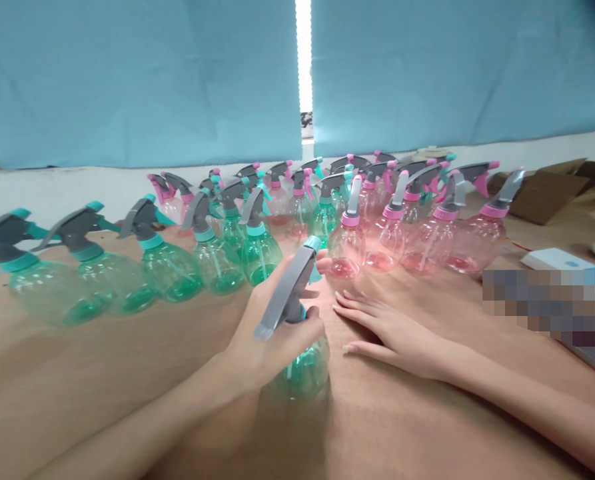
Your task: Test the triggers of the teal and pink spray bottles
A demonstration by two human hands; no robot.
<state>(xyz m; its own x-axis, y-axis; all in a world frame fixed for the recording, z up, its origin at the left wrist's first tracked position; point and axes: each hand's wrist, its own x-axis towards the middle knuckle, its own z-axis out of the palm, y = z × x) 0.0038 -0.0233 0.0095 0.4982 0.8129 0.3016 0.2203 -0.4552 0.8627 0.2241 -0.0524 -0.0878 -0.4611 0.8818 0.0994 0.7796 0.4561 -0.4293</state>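
Curled round the neck of a green spray bottle (307, 370): the left hand (270, 353), fingers bent in and thumb wrapped across, with the grey spray head (290, 293) rising above the grip, just left of the right hand (394, 333). Contact of the base with the table (402, 427): impossible to tell. Palm down on the tabletop, the right hand – fingers stretched and slightly spread, nothing held.

Beyond and left of the left hand, a row of green bottles (172, 270) with teal collars. Just beyond the right hand's fingertips, a row of pink bottles (346, 250). Farther from both hands, a mixed crowd of bottles (278, 197), partly hidden by the nearer rows. Well right of the right hand, a cardboard box (552, 193), a white box (552, 263) and a pixelated patch (547, 300). Beyond everything, blue curtains (142, 80).

On the white box, a small blue mark, too small to read.

By count: one bottle in hand, five in the green row, four in the pink – the farther crowd too overlapped for a sure number.
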